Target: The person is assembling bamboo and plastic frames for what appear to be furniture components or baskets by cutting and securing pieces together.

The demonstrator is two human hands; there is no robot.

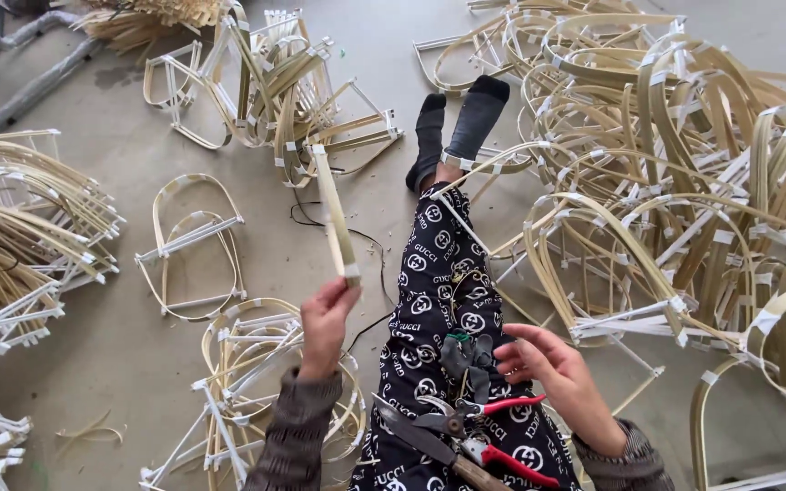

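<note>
Above the lap, the left hand (325, 320) pinches a bamboo strip (334, 214) by its lower end, long axis rising away, while the right hand (548, 368) hovers half-open, holding nothing, beside the red-handled pliers (488, 427).

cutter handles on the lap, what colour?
Red, on the pliers-like cutters lying on the lap beside the right hand. Head view.
</note>
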